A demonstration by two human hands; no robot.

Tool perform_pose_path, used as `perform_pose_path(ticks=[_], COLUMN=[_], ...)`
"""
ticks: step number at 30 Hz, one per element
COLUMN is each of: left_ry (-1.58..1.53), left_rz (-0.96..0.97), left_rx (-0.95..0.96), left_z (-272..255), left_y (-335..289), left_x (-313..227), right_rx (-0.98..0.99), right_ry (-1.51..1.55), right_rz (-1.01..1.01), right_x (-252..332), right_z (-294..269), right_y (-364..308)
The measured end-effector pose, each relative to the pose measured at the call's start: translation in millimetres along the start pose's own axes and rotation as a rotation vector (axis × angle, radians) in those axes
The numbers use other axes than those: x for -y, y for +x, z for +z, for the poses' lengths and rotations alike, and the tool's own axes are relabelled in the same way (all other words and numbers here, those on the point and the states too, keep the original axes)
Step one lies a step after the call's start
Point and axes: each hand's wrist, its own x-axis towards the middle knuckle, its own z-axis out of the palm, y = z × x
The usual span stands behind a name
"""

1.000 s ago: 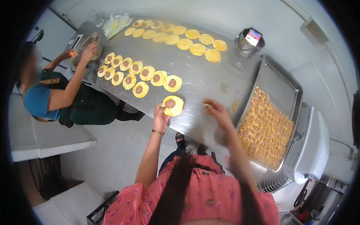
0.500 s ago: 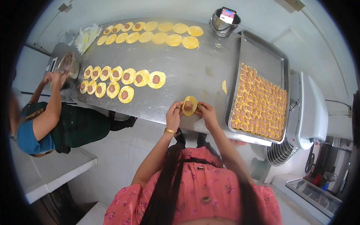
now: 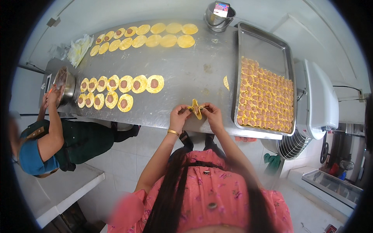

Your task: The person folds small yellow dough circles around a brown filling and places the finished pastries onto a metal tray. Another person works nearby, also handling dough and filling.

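Between my two hands, at the near edge of the steel table (image 3: 186, 73), is a yellow dumpling wrapper (image 3: 196, 109) with its sides pinched inward around meat filling. My left hand (image 3: 180, 116) pinches its left side; my right hand (image 3: 212, 115) pinches the right. To the left lie two rows of flat round wrappers (image 3: 154, 84), each topped with a lump of pinkish meat. On the right stands a large metal tray (image 3: 266, 127) holding many finished open-topped dumplings (image 3: 264, 95) in tight rows. A yellow wrapper scrap (image 3: 226, 82) lies between my hands and the tray.
Farther back are two more rows of wrappers (image 3: 186, 41), several with meat. A metal bucket (image 3: 218, 21) with a phone (image 3: 221, 9) on top stands behind. At left, a co-worker's hands (image 3: 52, 95) are at a metal bowl (image 3: 69, 85). A white machine (image 3: 316, 99) stands beyond the tray.
My fingers have squeezed the wrapper's sides inward, so it has gone from an open oval to a folded, pinched shape. The co-worker's hands have shifted at the bowl. The view has turned slightly.
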Motion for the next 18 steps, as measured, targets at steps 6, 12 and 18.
perform_pose_path(ticks=[6,12,18], left_ry=[-0.066,-0.201,0.650], left_rz=[0.026,0.038,0.124], left_rx=[-0.044,0.049,0.112], left_z=[5,21,10], left_y=[-2,-23,-10], left_x=[4,-30,-18], right_rx=[0.058,0.059,0.035], right_ry=[0.152,-0.077,-0.570], right_rz=[-0.040,-0.035,-0.153], right_x=[27,10,18], right_z=[13,-22,-23], right_y=[-11,-1,0])
